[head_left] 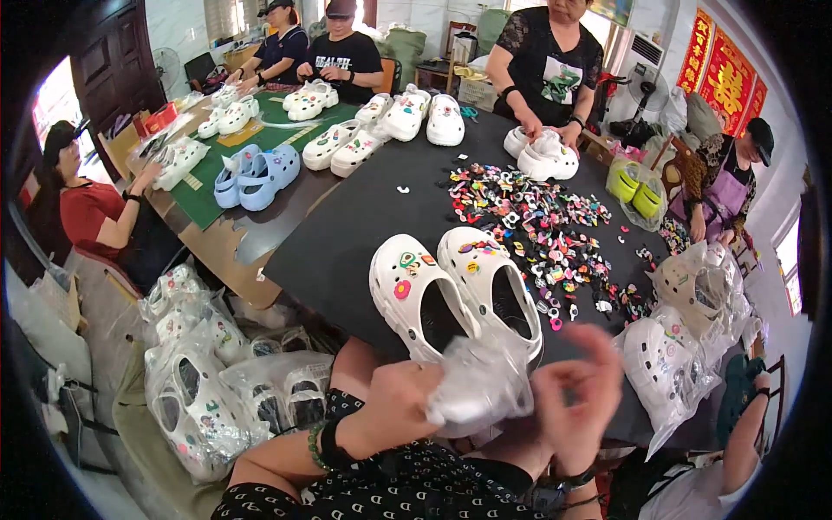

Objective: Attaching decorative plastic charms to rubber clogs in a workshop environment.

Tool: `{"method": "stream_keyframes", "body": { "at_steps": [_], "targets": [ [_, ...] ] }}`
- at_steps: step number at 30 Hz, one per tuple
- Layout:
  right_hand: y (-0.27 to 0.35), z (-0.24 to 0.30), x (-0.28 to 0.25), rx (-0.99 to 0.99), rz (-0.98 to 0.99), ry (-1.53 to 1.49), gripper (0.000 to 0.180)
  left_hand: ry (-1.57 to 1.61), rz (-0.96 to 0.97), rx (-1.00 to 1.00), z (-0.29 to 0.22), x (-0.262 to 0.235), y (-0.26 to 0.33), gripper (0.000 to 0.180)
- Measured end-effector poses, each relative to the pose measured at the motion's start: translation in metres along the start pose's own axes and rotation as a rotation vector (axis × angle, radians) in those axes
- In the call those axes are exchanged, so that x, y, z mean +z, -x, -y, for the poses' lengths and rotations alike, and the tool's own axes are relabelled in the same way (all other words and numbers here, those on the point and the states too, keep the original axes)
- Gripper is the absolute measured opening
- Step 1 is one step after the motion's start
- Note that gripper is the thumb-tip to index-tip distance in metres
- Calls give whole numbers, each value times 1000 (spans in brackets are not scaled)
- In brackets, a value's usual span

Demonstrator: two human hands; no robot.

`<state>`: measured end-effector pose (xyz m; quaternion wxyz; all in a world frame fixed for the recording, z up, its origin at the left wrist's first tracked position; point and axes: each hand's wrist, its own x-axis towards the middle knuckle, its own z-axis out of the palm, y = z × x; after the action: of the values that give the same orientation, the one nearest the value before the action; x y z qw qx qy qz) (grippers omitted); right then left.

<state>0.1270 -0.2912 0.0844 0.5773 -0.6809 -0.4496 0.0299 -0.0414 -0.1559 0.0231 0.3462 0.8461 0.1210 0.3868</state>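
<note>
Spreading across the middle of the frame, a broad black-topped table (338, 251) carries the work. At its lower right, charm-studded white clogs in clear plastic (660, 368) look finished. Near the centre, a pair of white foam clogs (416, 270) sits unwrapped, its bagging apparently still left. Below it, the left hand (394, 397) has its fingers closed on a crumpled clear plastic bag (483, 386); the right hand (576, 403), blurred, has loosely spread fingers, nothing visibly held. Smallest, colourful charms (402, 289) dot both toes, so decorating seems done; loose multicoloured charms (542, 221) lie heaped at upper right.
</note>
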Motion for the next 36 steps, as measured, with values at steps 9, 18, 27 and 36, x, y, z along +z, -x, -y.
{"method": "stream_keyframes", "body": {
  "at_steps": [9,18,27,36],
  "targets": [
    [1,16,23,-384,496,238,69,760,-73,-486,-13,25,-8,41],
    [-38,-25,28,-312,533,151,59,575,161,-215,-10,16,-5,44],
    [-75,-28,67,-320,692,310,28,-25,-170,-375,13,-4,-6,31],
    [-76,-39,89,-428,580,690,26,-343,-377,22,32,-9,-18,41]
  ]
}}
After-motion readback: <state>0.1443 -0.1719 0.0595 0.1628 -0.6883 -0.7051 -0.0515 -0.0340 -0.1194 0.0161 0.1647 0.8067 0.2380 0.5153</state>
